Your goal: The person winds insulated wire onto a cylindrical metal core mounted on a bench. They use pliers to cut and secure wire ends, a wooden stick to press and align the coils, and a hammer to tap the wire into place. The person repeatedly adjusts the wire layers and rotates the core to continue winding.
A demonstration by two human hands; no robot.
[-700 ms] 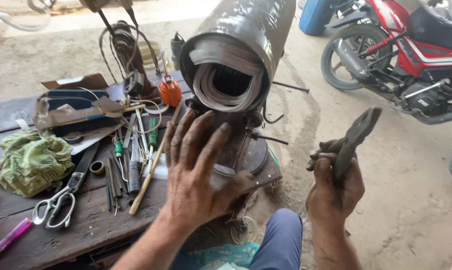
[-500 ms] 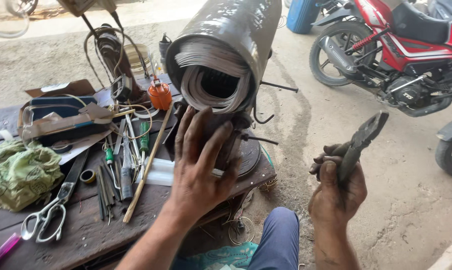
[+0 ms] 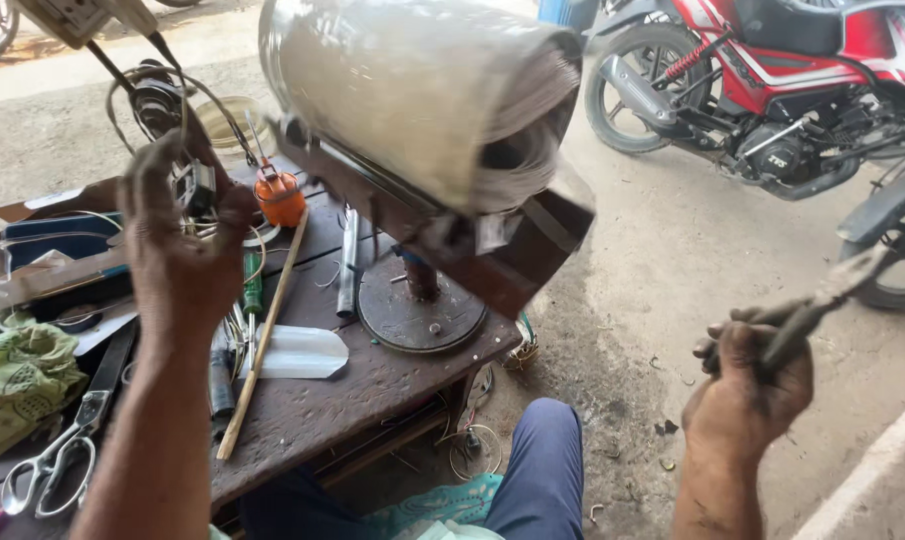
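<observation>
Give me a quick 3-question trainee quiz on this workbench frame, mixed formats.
1. True or false: the right hand holds a tool clear of the wooden table.
2. Which lies nearest the table's left edge? A) scissors B) orange bottle C) round metal base
3. What does the left hand hover over?

Key: 1. True. 2. A. 3. The loose hand tools and wires on the table, beside the large cylinder.
</observation>
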